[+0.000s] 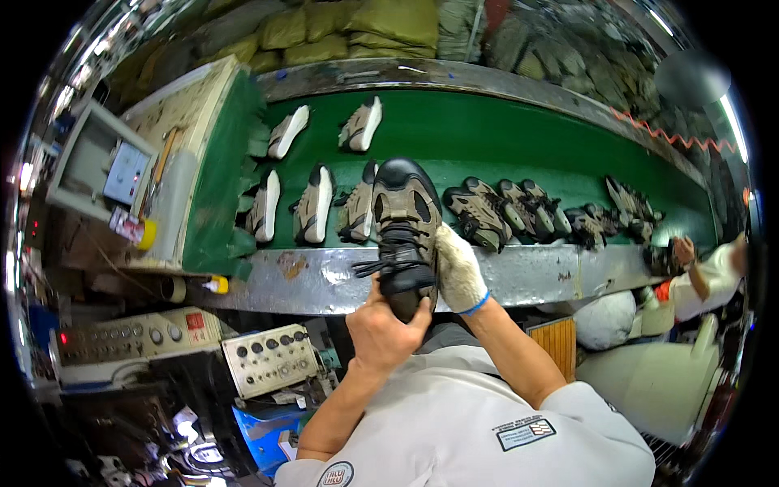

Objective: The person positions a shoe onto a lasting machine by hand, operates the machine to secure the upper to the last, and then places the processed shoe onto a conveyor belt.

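A brown and black lace-up shoe [404, 213] is held up in front of me, toe pointing away and its laced upper facing me. My left hand [385, 331] is bare and grips the heel end, the thumb pressed to the black collar. On the right side of the shoe, my right hand [458, 272], in a white glove with a blue cuff, holds the midfoot; some of its fingers are hidden behind the shoe. Just behind it, one more brown shoe [357, 209] with a pale sole lies on its side on the green conveyor belt [487, 114].
A metal ledge [324, 280] runs along the near side of the belt. Several shoes [479, 213] lie right of centre, others to the left. Control panels [272, 357] stand at lower left. At far right another person's hand [684, 250] is by a dark shoe. Sacks [393, 20] are piled behind.
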`<act>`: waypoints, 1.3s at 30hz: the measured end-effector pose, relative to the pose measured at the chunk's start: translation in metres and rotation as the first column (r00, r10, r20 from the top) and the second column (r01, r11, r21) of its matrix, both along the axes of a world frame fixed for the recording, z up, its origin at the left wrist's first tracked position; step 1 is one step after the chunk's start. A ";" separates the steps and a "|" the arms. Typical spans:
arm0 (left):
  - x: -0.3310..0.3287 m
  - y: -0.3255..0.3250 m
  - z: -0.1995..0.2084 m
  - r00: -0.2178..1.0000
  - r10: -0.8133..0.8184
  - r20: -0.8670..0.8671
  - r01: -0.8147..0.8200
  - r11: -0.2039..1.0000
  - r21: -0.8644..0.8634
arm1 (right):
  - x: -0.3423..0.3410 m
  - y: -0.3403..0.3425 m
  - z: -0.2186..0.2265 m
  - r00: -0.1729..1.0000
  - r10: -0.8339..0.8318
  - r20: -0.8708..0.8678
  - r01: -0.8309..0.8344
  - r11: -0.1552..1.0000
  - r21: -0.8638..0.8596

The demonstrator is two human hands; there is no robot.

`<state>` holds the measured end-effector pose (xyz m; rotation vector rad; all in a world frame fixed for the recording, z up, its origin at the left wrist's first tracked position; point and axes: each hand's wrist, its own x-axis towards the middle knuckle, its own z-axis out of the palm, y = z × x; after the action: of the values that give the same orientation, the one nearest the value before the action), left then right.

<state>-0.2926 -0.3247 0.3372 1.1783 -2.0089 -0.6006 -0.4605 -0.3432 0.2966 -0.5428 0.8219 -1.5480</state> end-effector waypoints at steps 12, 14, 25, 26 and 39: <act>-0.150 0.023 -0.004 0.922 -0.375 0.098 0.376 0.926 0.008 | -0.145 0.068 -0.040 0.903 -0.377 0.206 0.356 0.925 0.129; -0.181 0.030 -0.006 0.894 -0.440 0.079 0.437 0.898 0.055 | -0.175 0.085 -0.049 0.864 -0.425 0.269 0.400 0.905 0.144; -0.294 0.030 -0.086 0.774 -0.597 0.211 0.414 0.729 0.545 | -0.349 0.199 -0.144 0.543 -0.701 0.461 0.594 0.709 0.379; -0.294 0.027 -0.096 0.748 -0.615 0.251 0.407 0.723 0.558 | -0.361 0.210 -0.158 0.502 -0.746 0.437 0.608 0.664 0.435; -0.317 -0.010 -0.136 0.674 -0.642 0.366 0.327 0.703 0.631 | -0.575 0.311 -0.331 0.343 -0.935 -0.089 0.539 0.119 0.834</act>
<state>-0.6100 -0.3344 0.2017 1.1727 -2.8625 -1.2704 -1.0352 -0.0322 -0.0340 1.1622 1.3630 -1.8940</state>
